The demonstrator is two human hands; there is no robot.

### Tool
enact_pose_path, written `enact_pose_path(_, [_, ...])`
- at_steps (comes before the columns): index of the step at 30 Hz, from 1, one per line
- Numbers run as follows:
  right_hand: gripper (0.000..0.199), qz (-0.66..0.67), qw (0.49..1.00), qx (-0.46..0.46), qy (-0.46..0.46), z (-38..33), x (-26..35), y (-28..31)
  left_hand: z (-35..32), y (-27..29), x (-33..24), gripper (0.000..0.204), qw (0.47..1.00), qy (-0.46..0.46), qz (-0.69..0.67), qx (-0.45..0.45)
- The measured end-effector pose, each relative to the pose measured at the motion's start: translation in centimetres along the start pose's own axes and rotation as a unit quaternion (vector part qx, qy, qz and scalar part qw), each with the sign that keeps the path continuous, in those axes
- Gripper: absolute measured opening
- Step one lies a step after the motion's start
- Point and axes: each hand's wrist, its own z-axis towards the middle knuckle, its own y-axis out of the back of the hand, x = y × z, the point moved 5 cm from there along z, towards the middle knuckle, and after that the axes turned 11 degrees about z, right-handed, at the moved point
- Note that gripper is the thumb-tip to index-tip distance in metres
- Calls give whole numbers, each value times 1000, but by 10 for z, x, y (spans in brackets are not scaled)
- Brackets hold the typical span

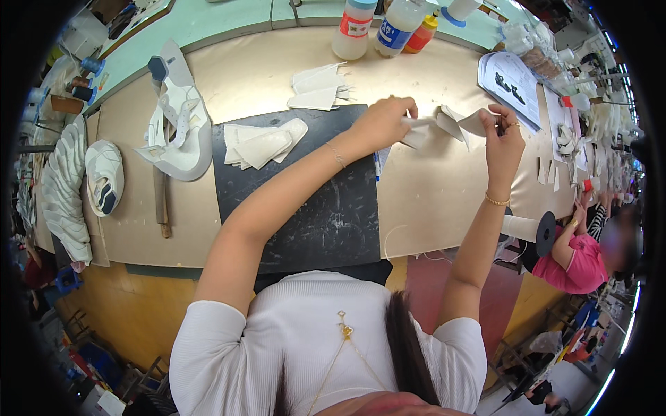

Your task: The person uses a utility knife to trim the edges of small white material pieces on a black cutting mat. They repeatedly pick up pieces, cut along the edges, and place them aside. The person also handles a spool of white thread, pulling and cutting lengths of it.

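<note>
My left hand (385,121) and my right hand (504,139) hold up white cut material pieces (447,123) between them, above the beige worktable (437,194). The left fingers pinch the left end of the pieces, the right fingers pinch the right end. Below my left forearm lies a black cutting mat (326,215). A stack of white cut pieces (262,143) rests on the mat's far left corner. A second pile of white pieces (319,87) lies beyond the mat.
A white shoe upper on a stand (179,125) stands at the left, with white shoes (104,173) further left. Plastic bottles (354,28) line the far edge. Printed sheets (513,83) lie at the right. A thread spool (531,229) hangs off the table's near right edge. Another person in pink (579,260) sits at the right.
</note>
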Motion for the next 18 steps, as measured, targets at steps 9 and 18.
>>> enact_pose_path(9, [23,200,969,52,-134,-12,14,-21,-71,126,40,47,926,121,-349,-74])
enact_pose_path(18, [18,289,874,350,-175,-71,97,-107,-175,188,88,58,922,260,-269,99])
